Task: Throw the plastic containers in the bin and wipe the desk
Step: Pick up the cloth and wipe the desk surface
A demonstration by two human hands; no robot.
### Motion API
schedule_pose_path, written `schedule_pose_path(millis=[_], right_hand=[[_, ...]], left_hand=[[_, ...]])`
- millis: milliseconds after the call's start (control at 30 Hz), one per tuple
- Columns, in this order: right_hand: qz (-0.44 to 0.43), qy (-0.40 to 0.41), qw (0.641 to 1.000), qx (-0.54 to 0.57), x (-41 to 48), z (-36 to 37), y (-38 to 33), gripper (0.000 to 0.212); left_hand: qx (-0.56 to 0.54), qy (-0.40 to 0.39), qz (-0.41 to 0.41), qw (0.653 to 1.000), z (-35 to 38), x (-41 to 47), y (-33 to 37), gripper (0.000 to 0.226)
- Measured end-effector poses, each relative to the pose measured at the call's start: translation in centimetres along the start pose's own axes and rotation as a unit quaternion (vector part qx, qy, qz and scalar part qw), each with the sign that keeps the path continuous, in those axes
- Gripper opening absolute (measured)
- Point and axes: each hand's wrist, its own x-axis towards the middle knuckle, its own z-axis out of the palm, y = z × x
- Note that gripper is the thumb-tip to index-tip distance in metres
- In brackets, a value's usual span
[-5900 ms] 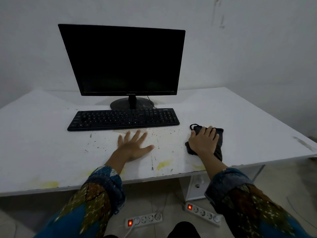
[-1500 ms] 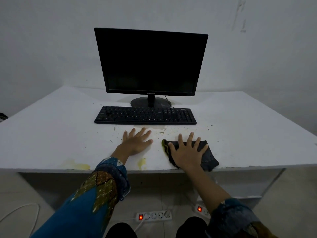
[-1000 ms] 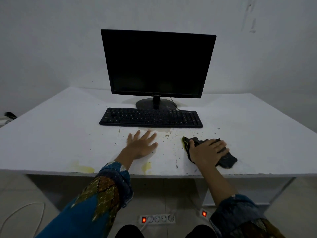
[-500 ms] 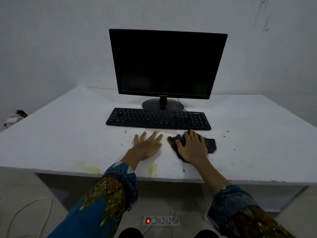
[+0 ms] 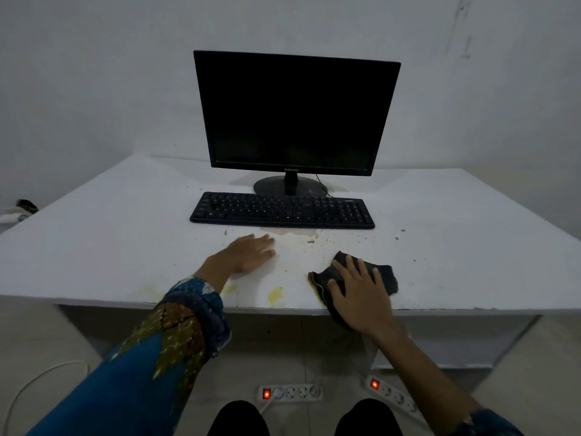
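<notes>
From the head view, we see the right hand (image 5: 361, 297) lying flat on a dark cloth (image 5: 382, 276) at the near edge of the white surface (image 5: 110, 247), its fingers (image 5: 342, 269) spread apart and pressing the cloth down rather than clamped around it; part of the cloth hangs over the edge. The left hand (image 5: 251, 251) rests palm down on the surface just in front of the black keyboard (image 5: 281, 210), fingers close together and holding nothing. Between the two hands we see crumbs and yellowish stains (image 5: 276, 295) (one near the front edge). A dark monitor (image 5: 295, 113) stands behind the keyboard. Below the surface, two power strips (image 5: 290, 393) lie on the floor, their switches lit
</notes>
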Motion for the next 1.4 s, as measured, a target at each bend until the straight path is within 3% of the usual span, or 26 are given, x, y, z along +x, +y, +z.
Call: schedule_pose_path(millis=[133,267,400,600,800,1133,1400], right_hand=[[0.026,-0.013,1.000,-0.006,1.0,-0.1,-0.3,0.053],[0.042,0.002,0.999,-0.002,2.7,0.1,-0.4,0.051],[0.081,0.005,0.997,0.005,5.1,0.1,-0.4,0.051],[0.164,0.075,0.984,0.016,8.1,1.1,-3.6,0.051],[0.118,0.079,0.984,0.103,9.4,1.9,-7.0,0.049],[0.033,-0.003,0.976,0.215,7.4,1.5,-10.9,0.035],[0.078,-0.091,0.910,0.398,5.7,-0.7,-11.2,0.034]], left_hand=[[0.045,0.069,-0.083,0.993,-0.4,-2.0,-4.8,0.059],[0.065,0.057,-0.163,0.983,-0.6,-4.1,-8.9,0.059],[0.053,0.042,-0.156,0.985,-0.5,-4.4,-10.0,0.058],[0.064,0.026,-0.157,0.985,-0.6,-3.8,-10.4,0.059],[0.067,0.009,-0.165,0.984,-0.9,-3.7,-10.3,0.060],[0.065,0.016,-0.167,0.984,-0.7,-3.8,-10.4,0.060],[0.061,0.019,-0.166,0.984,-0.7,-4.1,-10.2,0.059]])
